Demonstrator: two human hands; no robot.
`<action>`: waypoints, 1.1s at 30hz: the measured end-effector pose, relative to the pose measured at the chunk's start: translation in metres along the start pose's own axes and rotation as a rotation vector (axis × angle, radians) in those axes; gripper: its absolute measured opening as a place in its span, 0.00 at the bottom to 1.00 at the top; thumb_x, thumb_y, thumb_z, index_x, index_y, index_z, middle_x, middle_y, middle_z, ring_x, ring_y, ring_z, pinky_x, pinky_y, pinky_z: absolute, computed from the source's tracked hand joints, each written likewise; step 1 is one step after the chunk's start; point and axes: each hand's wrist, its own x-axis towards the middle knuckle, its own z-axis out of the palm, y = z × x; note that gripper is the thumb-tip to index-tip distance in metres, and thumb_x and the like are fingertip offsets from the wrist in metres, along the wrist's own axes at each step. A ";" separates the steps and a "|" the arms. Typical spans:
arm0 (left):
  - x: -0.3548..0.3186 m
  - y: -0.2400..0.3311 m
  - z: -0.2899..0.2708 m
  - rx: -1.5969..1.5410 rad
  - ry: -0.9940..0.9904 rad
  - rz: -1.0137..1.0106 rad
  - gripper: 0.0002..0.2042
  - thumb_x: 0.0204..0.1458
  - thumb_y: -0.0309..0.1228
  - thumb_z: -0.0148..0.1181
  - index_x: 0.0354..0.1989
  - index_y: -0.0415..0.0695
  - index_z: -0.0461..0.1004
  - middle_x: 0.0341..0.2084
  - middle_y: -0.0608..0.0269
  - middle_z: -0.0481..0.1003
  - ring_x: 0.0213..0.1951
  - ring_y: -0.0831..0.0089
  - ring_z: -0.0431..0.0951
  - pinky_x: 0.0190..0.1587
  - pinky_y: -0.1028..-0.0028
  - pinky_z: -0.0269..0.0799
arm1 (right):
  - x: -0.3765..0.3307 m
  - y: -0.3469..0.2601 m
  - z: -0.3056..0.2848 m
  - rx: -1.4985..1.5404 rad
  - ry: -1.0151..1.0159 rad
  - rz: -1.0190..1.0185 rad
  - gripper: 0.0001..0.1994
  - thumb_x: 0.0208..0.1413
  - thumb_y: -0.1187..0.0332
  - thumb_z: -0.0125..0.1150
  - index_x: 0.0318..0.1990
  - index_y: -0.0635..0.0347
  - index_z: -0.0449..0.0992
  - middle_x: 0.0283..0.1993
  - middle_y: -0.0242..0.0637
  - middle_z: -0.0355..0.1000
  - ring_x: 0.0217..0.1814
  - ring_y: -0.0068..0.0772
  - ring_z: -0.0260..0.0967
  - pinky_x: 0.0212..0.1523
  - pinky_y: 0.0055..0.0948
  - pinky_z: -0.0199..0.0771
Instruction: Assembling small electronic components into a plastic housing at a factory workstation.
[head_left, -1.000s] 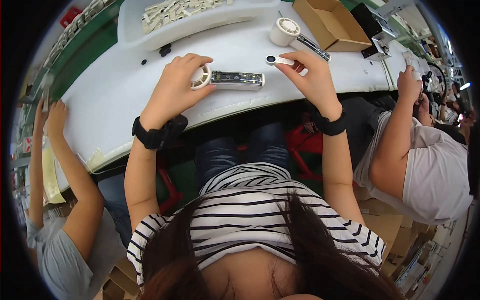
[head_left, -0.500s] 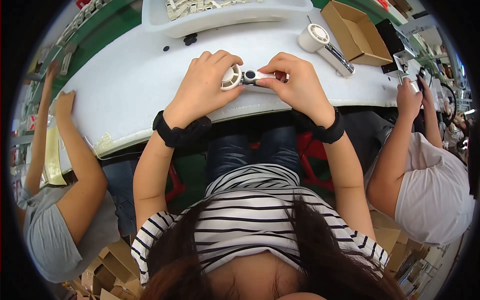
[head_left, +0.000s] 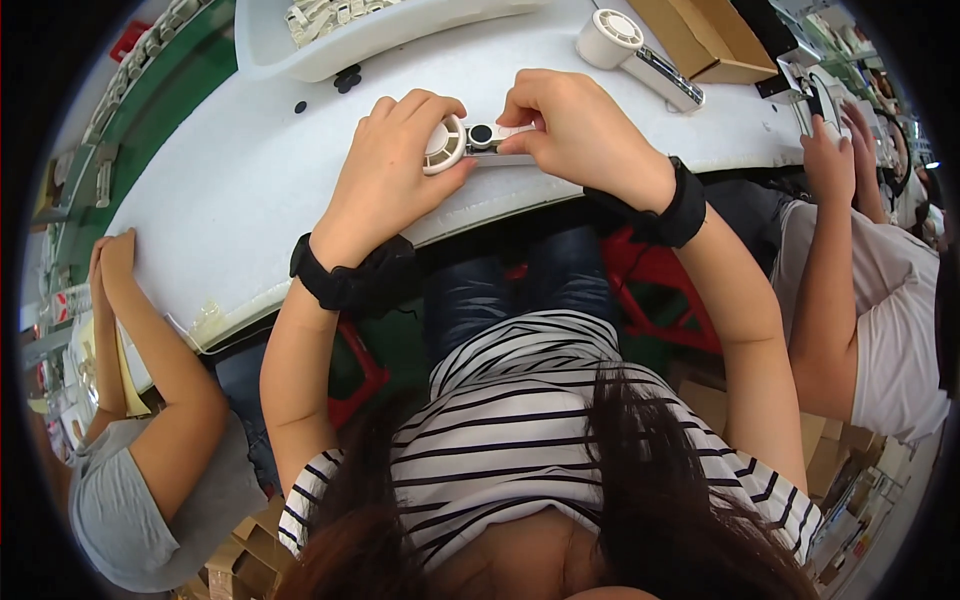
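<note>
A white handheld fan (head_left: 444, 148) lies in front of me over the table, its round slatted head to the left and its handle to the right. My left hand (head_left: 383, 165) is closed around the fan's head, thumb on the near side. My right hand (head_left: 585, 128) pinches a white strip-like part (head_left: 513, 131) against the handle; the fingers hide its far end. Beside that part a round black-faced piece (head_left: 481, 136) sits on the handle close to the head. A second white fan (head_left: 610, 40) lies farther right, its handle uncovered with inner parts showing.
A translucent bin (head_left: 300, 68) of small white parts stands at the back left, several black discs (head_left: 347, 78) near it. An open cardboard box (head_left: 705, 45) is at the back right. Co-workers' hands are at the left (head_left: 115, 258) and right (head_left: 832, 150) table edges.
The whole view has shifted, so the table sits differently in it. My hands keep hold of the fan and the white part. The left co-worker's hands have come together.
</note>
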 end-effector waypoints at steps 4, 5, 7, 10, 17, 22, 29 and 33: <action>0.003 0.001 -0.001 0.016 -0.009 0.000 0.17 0.40 0.32 0.65 0.41 0.47 0.72 0.36 0.66 0.72 0.37 0.63 0.68 0.41 0.67 0.62 | -0.003 0.002 0.000 0.016 -0.009 -0.004 0.09 0.39 0.74 0.69 0.29 0.68 0.76 0.27 0.41 0.71 0.27 0.39 0.69 0.30 0.29 0.68; 0.003 0.001 -0.001 0.018 -0.020 -0.007 0.17 0.40 0.33 0.65 0.41 0.47 0.72 0.36 0.66 0.72 0.37 0.63 0.68 0.41 0.67 0.62 | -0.005 0.002 0.000 0.034 -0.007 0.002 0.10 0.40 0.74 0.69 0.29 0.68 0.76 0.27 0.41 0.71 0.28 0.39 0.69 0.30 0.29 0.68; 0.002 0.004 -0.002 0.021 -0.032 -0.013 0.17 0.40 0.33 0.65 0.40 0.47 0.72 0.36 0.66 0.72 0.37 0.63 0.68 0.41 0.67 0.62 | -0.008 0.001 0.002 0.036 0.012 -0.005 0.10 0.39 0.74 0.69 0.30 0.68 0.77 0.27 0.41 0.71 0.28 0.39 0.69 0.30 0.29 0.68; 0.002 0.005 -0.003 0.050 -0.038 -0.020 0.16 0.41 0.34 0.64 0.41 0.47 0.72 0.36 0.65 0.72 0.37 0.63 0.68 0.42 0.67 0.62 | -0.013 0.002 0.004 0.044 0.046 -0.024 0.11 0.39 0.74 0.69 0.31 0.68 0.77 0.27 0.41 0.71 0.28 0.38 0.69 0.30 0.29 0.69; 0.000 0.010 0.000 0.132 0.072 0.054 0.14 0.44 0.35 0.64 0.40 0.47 0.77 0.38 0.66 0.74 0.41 0.64 0.70 0.46 0.67 0.60 | -0.020 0.012 -0.007 0.174 0.023 0.028 0.09 0.41 0.74 0.69 0.32 0.67 0.79 0.30 0.38 0.74 0.28 0.30 0.71 0.32 0.24 0.71; 0.004 0.009 0.007 0.024 0.091 0.027 0.10 0.45 0.35 0.64 0.35 0.45 0.80 0.35 0.66 0.77 0.39 0.66 0.73 0.45 0.67 0.63 | -0.017 0.015 -0.005 0.179 0.000 0.036 0.08 0.44 0.76 0.67 0.32 0.68 0.78 0.30 0.38 0.75 0.30 0.27 0.73 0.34 0.23 0.72; 0.009 0.013 0.003 -0.056 0.093 0.035 0.08 0.43 0.31 0.66 0.31 0.41 0.80 0.27 0.65 0.77 0.30 0.67 0.73 0.35 0.69 0.68 | -0.018 0.007 0.003 0.120 0.039 0.025 0.04 0.46 0.82 0.59 0.30 0.71 0.72 0.29 0.44 0.74 0.32 0.37 0.76 0.34 0.27 0.74; 0.007 0.016 0.002 -0.084 0.079 0.032 0.08 0.42 0.29 0.66 0.31 0.40 0.80 0.26 0.63 0.77 0.28 0.67 0.72 0.33 0.70 0.69 | -0.021 0.006 0.004 0.040 0.018 -0.033 0.04 0.44 0.83 0.58 0.29 0.71 0.71 0.29 0.47 0.73 0.32 0.41 0.76 0.33 0.29 0.74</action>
